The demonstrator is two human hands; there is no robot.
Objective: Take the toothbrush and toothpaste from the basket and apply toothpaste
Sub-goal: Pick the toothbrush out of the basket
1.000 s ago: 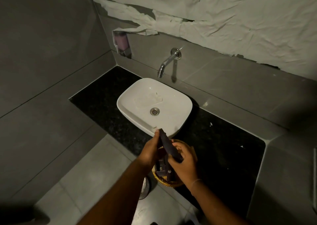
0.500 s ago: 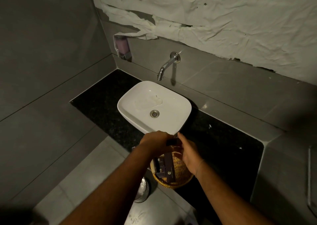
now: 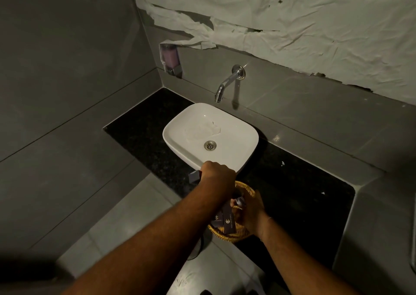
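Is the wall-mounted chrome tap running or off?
Off. No water stream falls from the wall-mounted chrome tap, and the white ceramic basin beneath shows no flow near its drain.

This is a bathroom, likely in a hotel. A white vessel washbasin (image 3: 210,137) sits on a black granite counter (image 3: 292,182) at mid-frame, under a wall-mounted chrome tap (image 3: 227,83). A wall soap dispenser (image 3: 170,57) hangs in the corner, upper left of centre. Grey tiles cover the walls, and a wicker basket (image 3: 245,187) holds small boxed toiletries (image 3: 227,220).
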